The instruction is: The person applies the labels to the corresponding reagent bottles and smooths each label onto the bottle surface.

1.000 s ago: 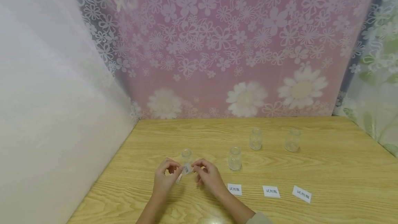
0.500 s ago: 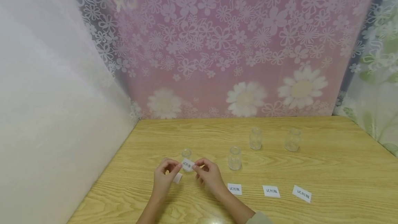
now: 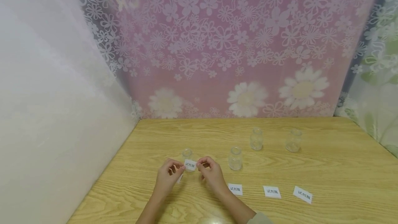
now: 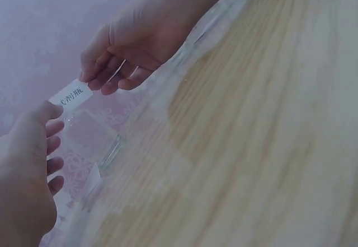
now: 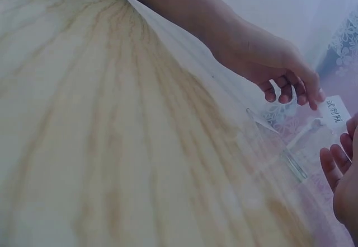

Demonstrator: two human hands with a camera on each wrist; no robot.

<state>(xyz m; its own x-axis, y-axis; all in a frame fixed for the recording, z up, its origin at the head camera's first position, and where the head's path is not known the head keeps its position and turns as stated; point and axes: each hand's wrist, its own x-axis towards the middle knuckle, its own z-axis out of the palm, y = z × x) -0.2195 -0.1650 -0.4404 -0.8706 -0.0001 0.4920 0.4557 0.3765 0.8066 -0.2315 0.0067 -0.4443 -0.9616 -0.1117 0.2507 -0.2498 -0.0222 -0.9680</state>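
Observation:
Between my two hands a white label (image 3: 190, 165) with black Chinese characters is stretched, facing me. The left hand (image 3: 168, 177) pinches its left edge between thumb and forefinger, while the right hand (image 3: 212, 175) pinches the right edge. Right behind the label stands a small clear glass bottle (image 3: 187, 152); its neck shows above and its body is partly hidden. In the left wrist view the label (image 4: 71, 94) hangs in front of the glass. A small white piece of paper (image 3: 180, 178) shows below the left thumb.
Three more glass bottles stand on the wooden table: one to the right (image 3: 235, 158), one farther back (image 3: 256, 139) and one at the back right (image 3: 293, 140). Three like labels lie in front, a left one (image 3: 235, 189), a middle one (image 3: 272, 192) and a right one (image 3: 303, 194).
The label, seen tilted and turned a second ago, now faces the head camera more squarely. Both hands have shifted slightly right with it. The bottles and the labels on the table have stayed put.

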